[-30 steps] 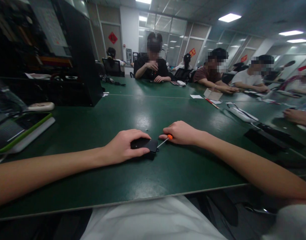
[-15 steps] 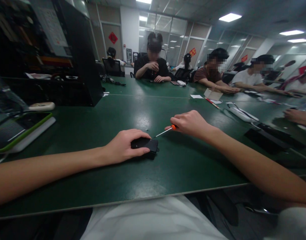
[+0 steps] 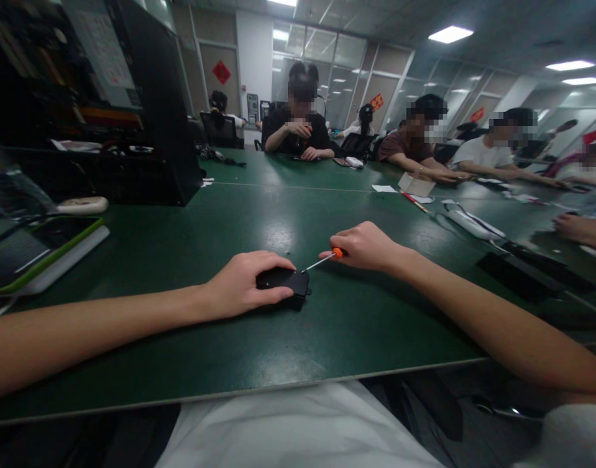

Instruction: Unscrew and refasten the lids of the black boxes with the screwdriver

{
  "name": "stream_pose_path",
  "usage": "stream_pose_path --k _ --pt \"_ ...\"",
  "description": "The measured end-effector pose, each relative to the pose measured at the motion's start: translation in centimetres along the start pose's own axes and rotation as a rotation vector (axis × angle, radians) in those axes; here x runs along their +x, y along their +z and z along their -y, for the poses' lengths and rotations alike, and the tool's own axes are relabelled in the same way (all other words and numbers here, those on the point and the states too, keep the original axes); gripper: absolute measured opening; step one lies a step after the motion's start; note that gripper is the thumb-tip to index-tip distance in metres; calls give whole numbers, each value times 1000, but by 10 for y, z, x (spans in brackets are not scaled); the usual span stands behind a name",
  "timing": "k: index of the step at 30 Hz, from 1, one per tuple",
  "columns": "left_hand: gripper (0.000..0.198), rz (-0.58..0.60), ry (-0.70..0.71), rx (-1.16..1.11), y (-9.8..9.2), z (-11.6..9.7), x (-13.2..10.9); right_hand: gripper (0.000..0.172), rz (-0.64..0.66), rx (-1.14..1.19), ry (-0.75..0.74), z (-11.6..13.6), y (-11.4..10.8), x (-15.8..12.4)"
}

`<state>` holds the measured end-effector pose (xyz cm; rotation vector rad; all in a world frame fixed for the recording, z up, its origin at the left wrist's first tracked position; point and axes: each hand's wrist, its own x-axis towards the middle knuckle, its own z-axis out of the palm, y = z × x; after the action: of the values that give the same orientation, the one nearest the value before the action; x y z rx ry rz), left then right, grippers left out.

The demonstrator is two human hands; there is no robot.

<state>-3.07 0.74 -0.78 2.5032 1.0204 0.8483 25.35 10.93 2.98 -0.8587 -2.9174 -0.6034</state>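
Note:
A small black box-like device [image 3: 294,281] lies on the green table [image 3: 190,364], with a small loop on its right end. My left hand [image 3: 244,283] is closed around its left part, thumb on the near side and fingers on the far side. In my closed right hand [image 3: 366,246] is a screwdriver [image 3: 337,252] with an orange handle and a thin metal shaft. The shaft slants down to the left, its tip at the device's far right corner. My palm hides most of the handle.
At left stand a black shelf unit [image 3: 154,104] and a green-edged device [image 3: 44,250]. A white power strip [image 3: 476,222] with a cable, a dark flat object [image 3: 517,270] and a small box [image 3: 417,184] lie at right. Several people sit across the table, one person [image 3: 298,130] facing me.
My right hand has shifted slightly left and down with the screwdriver, so its tip now meets the device's corner. My left hand stays on the device.

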Motion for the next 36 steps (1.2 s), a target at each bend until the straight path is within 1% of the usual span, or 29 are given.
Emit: stream_pose_path --k 4,12,17,20,23,30,32,34,36 --pt "33 -3 0 -1 0 0 0 54 17 -11 1 -2 0 -1" --pt "33 -2 3 12 0 1 1 53 24 33 -1 4 0 0" --pt "34 1 -9 8 0 0 1 51 67 57 5 21 -2 2" --pt "33 -5 -9 12 0 0 0 45 116 93 21 33 -3 4" --pt "33 -9 0 4 0 1 0 41 151 132 53 38 -3 5" --pt "33 -14 8 -15 1 2 0 39 123 158 88 44 -2 8" --pt "34 -13 1 -24 1 2 0 40 102 164 57 46 -2 9" --pt "39 -2 -10 -47 -1 2 -1 48 70 164 -52 44 -1 8" --pt "46 20 -18 -69 -5 3 -4 58 3 163 -186 39 3 6"
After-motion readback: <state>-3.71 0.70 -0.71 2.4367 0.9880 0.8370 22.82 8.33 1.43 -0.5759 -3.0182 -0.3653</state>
